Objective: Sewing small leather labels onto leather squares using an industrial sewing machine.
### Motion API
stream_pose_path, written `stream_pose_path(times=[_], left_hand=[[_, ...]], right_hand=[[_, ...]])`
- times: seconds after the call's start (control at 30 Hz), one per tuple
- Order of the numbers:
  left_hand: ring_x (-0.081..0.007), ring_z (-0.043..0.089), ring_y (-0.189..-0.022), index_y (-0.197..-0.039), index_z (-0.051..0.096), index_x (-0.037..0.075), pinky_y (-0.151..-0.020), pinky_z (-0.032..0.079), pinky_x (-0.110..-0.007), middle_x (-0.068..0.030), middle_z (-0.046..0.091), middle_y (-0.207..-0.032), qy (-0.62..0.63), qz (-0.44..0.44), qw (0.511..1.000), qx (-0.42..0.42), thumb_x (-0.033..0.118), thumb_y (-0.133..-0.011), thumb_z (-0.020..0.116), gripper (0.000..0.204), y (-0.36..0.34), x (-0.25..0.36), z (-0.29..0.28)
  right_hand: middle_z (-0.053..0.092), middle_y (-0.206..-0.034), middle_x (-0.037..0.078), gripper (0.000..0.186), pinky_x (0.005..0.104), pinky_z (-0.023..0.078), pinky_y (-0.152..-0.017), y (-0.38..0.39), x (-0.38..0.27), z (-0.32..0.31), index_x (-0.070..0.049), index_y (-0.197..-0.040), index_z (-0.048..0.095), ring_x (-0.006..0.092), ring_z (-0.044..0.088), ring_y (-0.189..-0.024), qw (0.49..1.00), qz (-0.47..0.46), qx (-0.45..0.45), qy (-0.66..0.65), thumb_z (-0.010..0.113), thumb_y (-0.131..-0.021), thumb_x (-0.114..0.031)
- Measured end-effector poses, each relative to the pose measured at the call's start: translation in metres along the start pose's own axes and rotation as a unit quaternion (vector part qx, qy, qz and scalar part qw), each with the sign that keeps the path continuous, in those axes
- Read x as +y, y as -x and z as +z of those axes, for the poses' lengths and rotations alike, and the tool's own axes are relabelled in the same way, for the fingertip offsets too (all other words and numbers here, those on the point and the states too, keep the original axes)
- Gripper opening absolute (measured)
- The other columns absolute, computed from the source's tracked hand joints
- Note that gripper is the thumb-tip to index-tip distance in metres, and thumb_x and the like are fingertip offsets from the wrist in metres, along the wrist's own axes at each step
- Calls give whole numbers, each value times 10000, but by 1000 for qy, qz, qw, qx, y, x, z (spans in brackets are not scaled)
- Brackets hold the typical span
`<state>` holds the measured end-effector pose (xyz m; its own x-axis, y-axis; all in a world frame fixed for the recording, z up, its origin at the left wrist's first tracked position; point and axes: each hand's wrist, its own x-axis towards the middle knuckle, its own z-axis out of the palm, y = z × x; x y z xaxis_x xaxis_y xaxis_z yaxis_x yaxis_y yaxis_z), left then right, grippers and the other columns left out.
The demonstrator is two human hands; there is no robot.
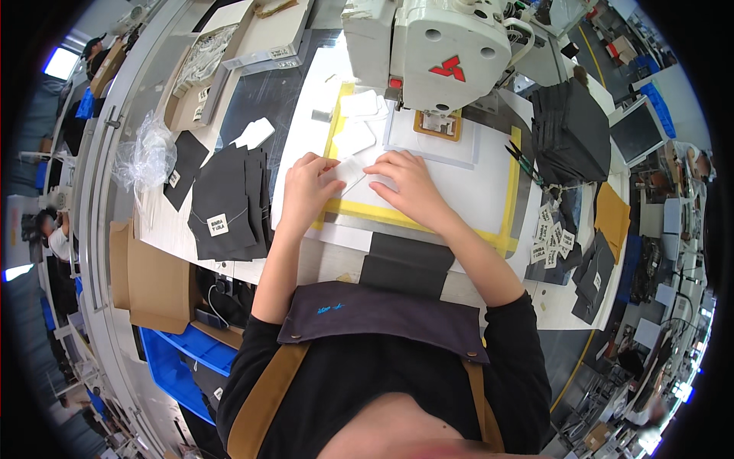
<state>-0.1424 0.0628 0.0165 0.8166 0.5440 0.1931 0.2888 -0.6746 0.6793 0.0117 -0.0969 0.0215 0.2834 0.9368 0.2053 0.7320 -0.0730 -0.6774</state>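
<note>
A small thin white piece [351, 174], perhaps paper or backing, is between my two hands above the white work board. My left hand [308, 193] grips its left side, thumb and forefinger at the edge. At the right edge, my right hand [411, 186] pinches it with thumb and fingers. Just beyond lie several similar white pieces [355, 139] with rounded corners, one overlapping another. A clear plastic template [459, 157] rests to their right, below the white sewing machine head [451, 65]. The machine's orange-rimmed clamp frame [437, 126] sits over the template.
Yellow tape [382, 213] borders the white board. On the left are stacked dark panels [229, 203] with pale labels, a crumpled plastic bag [145, 157] and open cardboard boxes [200, 76]. On the right are green-handled snips [524, 164], a dark stack [569, 130] and loose labels [552, 239].
</note>
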Motion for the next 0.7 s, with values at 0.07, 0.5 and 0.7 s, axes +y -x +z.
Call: stream_pose_path(times=[0.07,0.5,0.7], left_hand=[[-162,513,-639,-1026,698,-19,-614,451,-282,-77,591,-824,12,-25,1000,12,52,-696,791,350,6,5,2],[-139,510,-612,-942,719,33,-567,424,-267,-49,630,-860,-35,36,993,107,64,-672,819,290,17,-3,10],[-114,514,-653,-827,668,20,-600,407,-254,-26,626,-802,68,-50,996,26,36,-724,778,151,12,5,-3]], right_hand=[[589,-1026,31,229,356,369,-908,-7,3,13,-91,-1050,686,224,528,-996,1000,-13,22,0,673,-829,-152],[551,-978,23,236,348,401,-835,-15,11,27,-86,-1017,702,198,529,-942,995,-57,50,60,704,-788,-140],[561,-1031,37,248,343,417,-818,-14,0,12,-81,-1039,700,210,531,-916,995,-61,72,23,720,-813,-181]])
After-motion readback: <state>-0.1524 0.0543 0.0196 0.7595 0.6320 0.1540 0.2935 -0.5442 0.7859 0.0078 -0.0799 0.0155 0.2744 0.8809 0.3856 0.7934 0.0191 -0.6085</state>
